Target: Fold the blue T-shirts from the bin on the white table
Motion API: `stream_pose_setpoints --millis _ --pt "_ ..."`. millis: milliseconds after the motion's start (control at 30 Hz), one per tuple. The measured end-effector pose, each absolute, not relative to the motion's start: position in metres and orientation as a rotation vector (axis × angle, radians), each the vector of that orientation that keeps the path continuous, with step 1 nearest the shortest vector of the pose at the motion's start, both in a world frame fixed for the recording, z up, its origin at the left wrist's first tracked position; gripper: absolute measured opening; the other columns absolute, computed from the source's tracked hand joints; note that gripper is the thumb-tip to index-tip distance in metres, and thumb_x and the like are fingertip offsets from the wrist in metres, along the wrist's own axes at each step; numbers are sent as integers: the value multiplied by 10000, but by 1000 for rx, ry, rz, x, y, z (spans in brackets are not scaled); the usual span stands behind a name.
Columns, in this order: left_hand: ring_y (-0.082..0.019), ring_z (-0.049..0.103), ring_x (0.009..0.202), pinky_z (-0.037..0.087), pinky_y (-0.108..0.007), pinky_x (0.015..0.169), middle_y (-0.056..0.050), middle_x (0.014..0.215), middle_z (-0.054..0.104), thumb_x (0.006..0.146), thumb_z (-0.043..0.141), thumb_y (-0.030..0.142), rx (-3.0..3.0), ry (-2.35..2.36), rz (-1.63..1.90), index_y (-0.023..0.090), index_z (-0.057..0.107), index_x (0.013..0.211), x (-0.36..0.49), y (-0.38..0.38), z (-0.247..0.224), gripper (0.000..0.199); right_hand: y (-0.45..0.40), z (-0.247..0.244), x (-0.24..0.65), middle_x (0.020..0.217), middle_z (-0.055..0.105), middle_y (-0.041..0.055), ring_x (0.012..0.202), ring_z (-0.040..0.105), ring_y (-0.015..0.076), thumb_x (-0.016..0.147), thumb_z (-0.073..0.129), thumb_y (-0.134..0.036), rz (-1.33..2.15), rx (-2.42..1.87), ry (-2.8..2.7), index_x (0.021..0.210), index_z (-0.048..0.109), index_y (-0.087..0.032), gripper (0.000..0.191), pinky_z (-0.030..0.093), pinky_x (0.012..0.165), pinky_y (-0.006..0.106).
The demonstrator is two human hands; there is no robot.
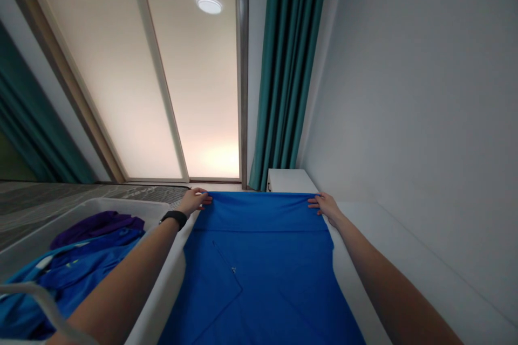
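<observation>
Pale wall (pixel 416 91) fills the right. Frosted sliding doors (pixel 194 91) far, left of centre. Teal curtain (pixel 287 75) hangs between them. Blue garment (pixel 267 275) spread over a white surface (pixel 347 275), near centre, far edge straight. White bin (pixel 156 211) at left, blue and purple clothes (pixel 89 259) inside. Left hand (pixel 194 201) pinches garment's far left corner; right hand (pixel 327 207), far right. Dark wristband (pixel 176 217), left wrist.
</observation>
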State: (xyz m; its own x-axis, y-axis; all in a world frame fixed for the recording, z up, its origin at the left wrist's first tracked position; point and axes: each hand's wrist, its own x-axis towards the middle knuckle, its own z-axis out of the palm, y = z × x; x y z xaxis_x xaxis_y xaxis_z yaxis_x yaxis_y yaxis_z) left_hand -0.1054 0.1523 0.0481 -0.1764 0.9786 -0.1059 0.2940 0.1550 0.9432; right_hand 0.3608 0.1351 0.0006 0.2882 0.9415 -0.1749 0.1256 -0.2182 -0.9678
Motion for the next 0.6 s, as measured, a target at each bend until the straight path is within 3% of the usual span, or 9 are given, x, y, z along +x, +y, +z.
stream_pose_setpoints --millis 167,600 --pt "-210 727 677 538 -265 562 -63 743 735 679 719 353 1247 1573 1089 175 545 858 -105 151 46 307 136 -1 357 1066 711 145 707 704 145 950 410 -178 1055 -1579 -999 1101 495 -160 174 358 370 143" --pt "-202 727 691 549 -275 616 -75 741 743 651 770 418 1300 1449 1225 147 568 902 -110 118 77 421 96 35 359 949 734 114 680 699 157 944 453 -211 1018 -1499 -992 997 535 -175 104 513 493 213"
